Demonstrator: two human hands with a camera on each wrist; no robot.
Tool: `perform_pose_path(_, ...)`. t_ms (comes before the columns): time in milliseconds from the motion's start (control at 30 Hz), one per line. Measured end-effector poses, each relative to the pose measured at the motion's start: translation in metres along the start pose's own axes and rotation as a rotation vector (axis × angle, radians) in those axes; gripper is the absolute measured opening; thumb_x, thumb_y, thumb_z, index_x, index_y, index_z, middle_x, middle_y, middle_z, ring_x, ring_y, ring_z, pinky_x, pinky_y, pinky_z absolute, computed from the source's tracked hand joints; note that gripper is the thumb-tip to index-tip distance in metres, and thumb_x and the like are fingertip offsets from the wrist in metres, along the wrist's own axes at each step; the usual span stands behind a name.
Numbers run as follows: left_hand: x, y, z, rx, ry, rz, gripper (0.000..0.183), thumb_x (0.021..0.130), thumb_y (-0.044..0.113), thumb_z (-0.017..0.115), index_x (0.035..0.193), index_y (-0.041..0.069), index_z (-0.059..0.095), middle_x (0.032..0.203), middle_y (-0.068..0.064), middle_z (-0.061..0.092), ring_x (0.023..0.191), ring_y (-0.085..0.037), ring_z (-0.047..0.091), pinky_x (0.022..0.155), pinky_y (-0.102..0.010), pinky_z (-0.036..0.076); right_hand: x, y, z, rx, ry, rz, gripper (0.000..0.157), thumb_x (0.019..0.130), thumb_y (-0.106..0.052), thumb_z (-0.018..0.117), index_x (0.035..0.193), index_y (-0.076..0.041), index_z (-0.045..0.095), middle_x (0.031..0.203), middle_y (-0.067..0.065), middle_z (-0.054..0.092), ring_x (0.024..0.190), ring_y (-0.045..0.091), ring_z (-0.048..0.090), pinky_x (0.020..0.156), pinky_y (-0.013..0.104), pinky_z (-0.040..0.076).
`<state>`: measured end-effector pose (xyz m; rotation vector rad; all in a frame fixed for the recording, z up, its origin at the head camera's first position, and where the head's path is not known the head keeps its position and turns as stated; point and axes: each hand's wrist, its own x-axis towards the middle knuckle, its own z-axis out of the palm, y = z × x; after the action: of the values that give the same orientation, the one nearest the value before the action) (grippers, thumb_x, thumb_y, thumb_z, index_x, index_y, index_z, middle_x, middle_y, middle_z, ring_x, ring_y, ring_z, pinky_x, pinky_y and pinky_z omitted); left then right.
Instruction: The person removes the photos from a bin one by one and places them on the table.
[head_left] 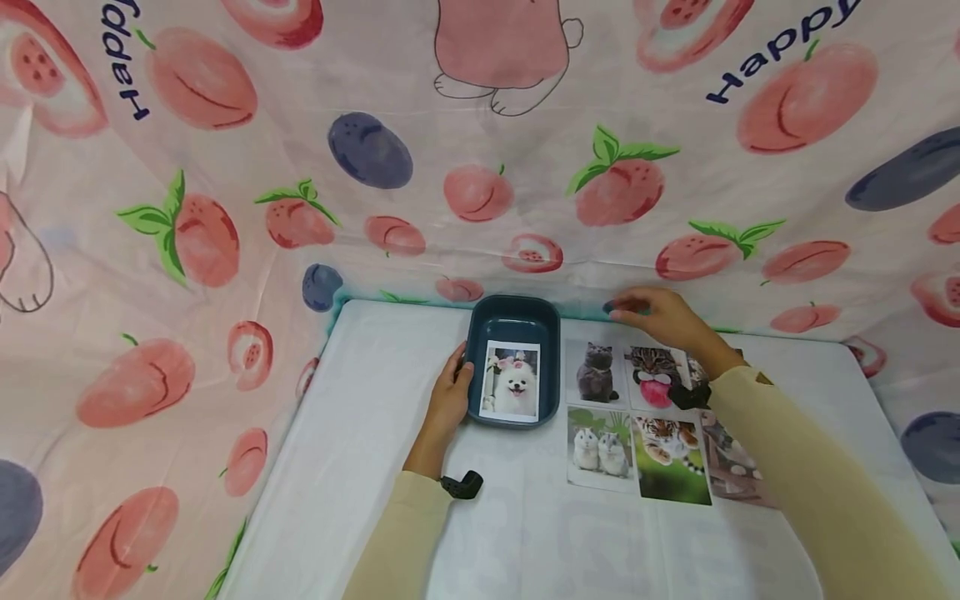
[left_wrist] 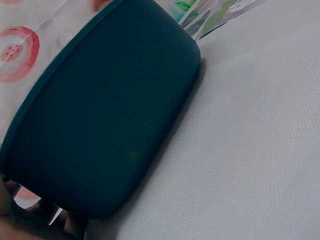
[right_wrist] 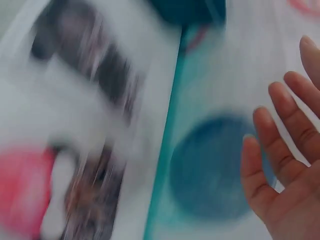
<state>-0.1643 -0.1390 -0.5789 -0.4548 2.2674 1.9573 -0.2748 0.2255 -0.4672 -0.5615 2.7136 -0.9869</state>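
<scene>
A dark teal rectangular box (head_left: pixel 514 310) stands on the white table with a photo card of a white dog (head_left: pixel 516 385) lying inside it. My left hand (head_left: pixel 452 387) grips the box's left side, thumb at the rim and fingers on the outside wall. In the left wrist view the box wall (left_wrist: pixel 105 110) fills much of the picture. My right hand (head_left: pixel 656 317) is raised near the back edge, above the photo cards, with fingers spread loosely and nothing held. Nearest to it are a grey cat card (head_left: pixel 597 373) and a tabby cat card (head_left: pixel 654 367).
Right of the box, cards lie in two rows; the front row has a card of two small white animals (head_left: pixel 600 450), a tiger cub card (head_left: pixel 670 458) and one partly under the right sleeve (head_left: pixel 795 450). A fruit-print cloth (head_left: pixel 480 133) rises behind the table.
</scene>
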Motion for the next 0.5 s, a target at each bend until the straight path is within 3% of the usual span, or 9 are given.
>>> perform_pose_path(233, 0.002, 0.000, 0.002, 0.001, 0.003, -0.002, 0.048, 0.109, 0.039, 0.046, 0.156, 0.042, 0.039, 0.164, 0.001, 0.037, 0.153, -0.024, 0.032, 0.125, -0.051, 0.027, 0.041, -0.054, 0.040, -0.013, -0.152, -0.116, 0.048, 0.097, -0.042, 0.069, 0.131, -0.008, 0.068, 0.121, 0.008, 0.071, 0.117, 0.029, 0.063, 0.101, 0.053, 0.051)
perform_pose_path(500, 0.002, 0.001, 0.002, -0.008, -0.001, -0.018, 0.047, 0.109, 0.041, 0.046, 0.154, 0.047, 0.039, 0.165, 0.002, 0.036, 0.153, -0.024, 0.032, 0.125, -0.052, 0.026, 0.079, -0.088, 0.081, -0.138, -0.352, -0.169, 0.051, 0.096, -0.048, 0.068, 0.129, -0.009, 0.068, 0.121, 0.008, 0.071, 0.111, 0.026, 0.065, 0.100, 0.048, 0.053)
